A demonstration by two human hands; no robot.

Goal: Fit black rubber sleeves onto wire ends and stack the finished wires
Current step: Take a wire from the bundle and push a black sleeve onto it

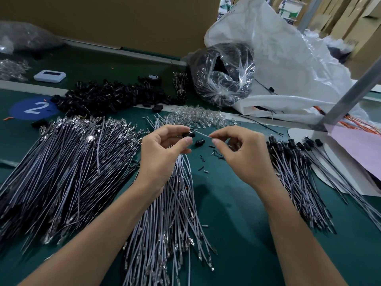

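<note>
My left hand (162,149) pinches a black rubber sleeve (190,134) between thumb and fingers above the green table. My right hand (243,149) pinches a thin grey wire (203,135) whose end points into that sleeve. A second loose sleeve (200,141) lies on the table just below. Grey wires without sleeves lie in a large heap (68,166) at the left and a bundle (175,213) under my left wrist. Wires with black sleeves fitted lie stacked (296,172) at the right.
A heap of black sleeves (111,98) lies at the back beside a blue "2" marker (34,108). Clear plastic parts (198,117), a clear bag of black parts (223,73), a white sack (288,65), a white device (49,75) and a grey post (350,93) are also there.
</note>
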